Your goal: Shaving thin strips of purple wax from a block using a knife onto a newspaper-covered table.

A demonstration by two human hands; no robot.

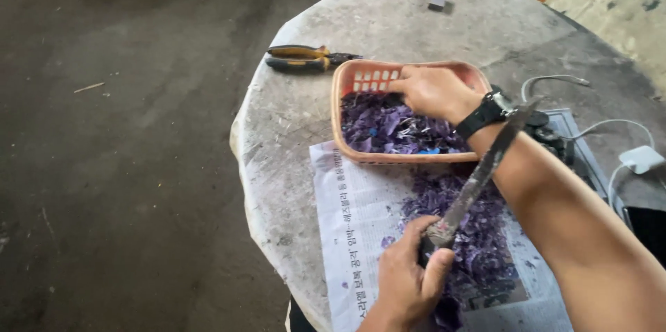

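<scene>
My left hand (409,280) grips the handle of a long worn knife (479,176), its blade slanting up to the right over a heap of purple scraps (479,235) on a newspaper (361,214). My right hand (433,90), with a black watch on its wrist, reaches into an orange plastic basket (361,82) and touches the purple scraps (385,127) inside it. The forearm crosses above the knife blade.
Yellow-handled pliers (302,58) lie left of the basket on the round stone table (388,20). A small grey block (438,0) sits at the far edge. White cables and a charger (642,158) lie at the right, beside a dark device. Bare floor lies to the left.
</scene>
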